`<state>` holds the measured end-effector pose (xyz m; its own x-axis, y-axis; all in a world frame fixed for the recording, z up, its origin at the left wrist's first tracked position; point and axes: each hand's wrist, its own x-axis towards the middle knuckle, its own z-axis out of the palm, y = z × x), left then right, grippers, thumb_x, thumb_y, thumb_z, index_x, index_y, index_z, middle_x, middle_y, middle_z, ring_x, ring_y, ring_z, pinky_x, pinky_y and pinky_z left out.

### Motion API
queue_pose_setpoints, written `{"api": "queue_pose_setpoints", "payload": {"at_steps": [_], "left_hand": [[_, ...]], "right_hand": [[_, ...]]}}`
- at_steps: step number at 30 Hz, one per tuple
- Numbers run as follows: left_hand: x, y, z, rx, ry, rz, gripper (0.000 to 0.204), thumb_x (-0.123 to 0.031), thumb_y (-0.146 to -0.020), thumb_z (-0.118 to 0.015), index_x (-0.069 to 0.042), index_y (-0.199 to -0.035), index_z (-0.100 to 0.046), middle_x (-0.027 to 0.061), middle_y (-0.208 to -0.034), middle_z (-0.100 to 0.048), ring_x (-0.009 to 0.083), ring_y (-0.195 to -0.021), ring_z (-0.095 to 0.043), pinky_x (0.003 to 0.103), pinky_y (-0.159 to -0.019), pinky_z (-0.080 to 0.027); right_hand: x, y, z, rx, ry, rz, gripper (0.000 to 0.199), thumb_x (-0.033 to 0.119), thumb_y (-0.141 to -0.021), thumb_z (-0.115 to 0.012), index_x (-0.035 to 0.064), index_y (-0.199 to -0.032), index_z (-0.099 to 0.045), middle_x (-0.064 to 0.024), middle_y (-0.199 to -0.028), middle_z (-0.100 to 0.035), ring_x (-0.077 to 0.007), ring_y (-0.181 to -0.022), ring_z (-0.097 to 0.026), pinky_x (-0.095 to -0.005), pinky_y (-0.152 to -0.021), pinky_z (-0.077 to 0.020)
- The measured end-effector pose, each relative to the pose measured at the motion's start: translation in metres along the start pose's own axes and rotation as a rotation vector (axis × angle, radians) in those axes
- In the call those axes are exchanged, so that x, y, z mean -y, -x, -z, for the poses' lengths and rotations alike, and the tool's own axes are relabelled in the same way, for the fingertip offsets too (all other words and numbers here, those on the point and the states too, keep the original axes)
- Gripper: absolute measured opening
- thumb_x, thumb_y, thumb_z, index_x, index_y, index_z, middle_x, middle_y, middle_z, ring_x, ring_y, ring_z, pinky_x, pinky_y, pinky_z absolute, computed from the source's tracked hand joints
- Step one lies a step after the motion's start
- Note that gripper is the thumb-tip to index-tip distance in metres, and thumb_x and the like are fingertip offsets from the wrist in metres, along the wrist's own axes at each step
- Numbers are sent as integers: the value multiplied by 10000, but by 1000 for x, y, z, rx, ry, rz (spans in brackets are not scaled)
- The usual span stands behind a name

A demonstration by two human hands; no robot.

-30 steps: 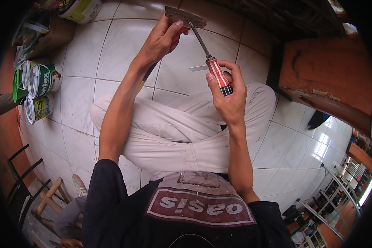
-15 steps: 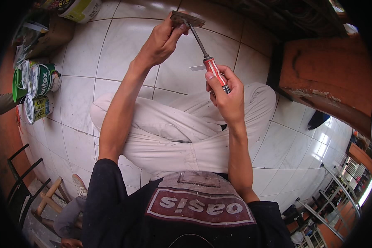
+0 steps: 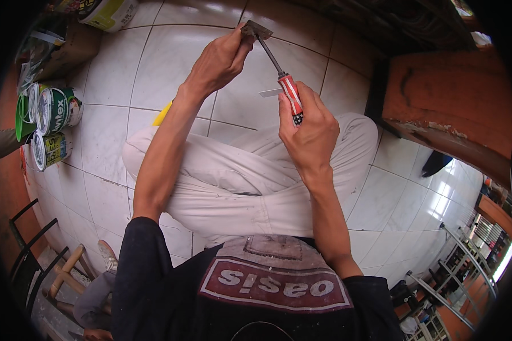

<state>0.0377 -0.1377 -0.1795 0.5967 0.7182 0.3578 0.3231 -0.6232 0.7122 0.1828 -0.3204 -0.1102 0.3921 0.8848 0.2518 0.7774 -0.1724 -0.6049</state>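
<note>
"Red and white stripes run along the handle of the screwdriver [image 3: 290,91]. Which hand has it?"

"It is the right hand [image 3: 313,125]. Its fingers are closed around the handle, and the thumb presses on the left side."

"And where is the small metal plate [image 3: 258,28]?"

"It is at the screwdriver's tip, pinched by the left hand [image 3: 224,59]. The tip seems to touch it, but I cannot tell exactly at which point."

"What is around?"

"On the tiled floor [image 3: 156,68], just left of the screwdriver's handle, lies a thin metal strip [image 3: 269,92]. Farther left of the screwdriver, a yellow object [image 3: 162,115] is partly hidden by the forearm. Well apart to the screwdriver's left stands a green paint pail [image 3: 54,111]."
</note>
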Motion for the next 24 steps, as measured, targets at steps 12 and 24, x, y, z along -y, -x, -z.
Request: {"api": "queue_pose_setpoints", "payload": {"at_steps": [12, 24], "left_hand": [[5, 1, -4, -17, -10, 19, 229, -127, -1038, -575, -33, -1246, -552, 157, -884, -704, 419, -832, -672, 506, -726, -517], [3, -1, -1, -22, -50, 22, 277, -127, -1027, -593, -26, -1283, -563, 212, -901, -691, 453, -837, -648, 514, -715, -512]], "right_hand": [[-32, -8, 3, 523, -1020, -678, 332, 333, -1043, -643, 2, -1047, -662, -56, -851, -644, -108, -668, -585, -284, -616, -475], [-22, -4, 2, 395, -568, -492, 293, 296, -1030, -636, 4, -1010, -642, -50, -744, -634, -136, -667, -564, -329, -657, -473]]}}
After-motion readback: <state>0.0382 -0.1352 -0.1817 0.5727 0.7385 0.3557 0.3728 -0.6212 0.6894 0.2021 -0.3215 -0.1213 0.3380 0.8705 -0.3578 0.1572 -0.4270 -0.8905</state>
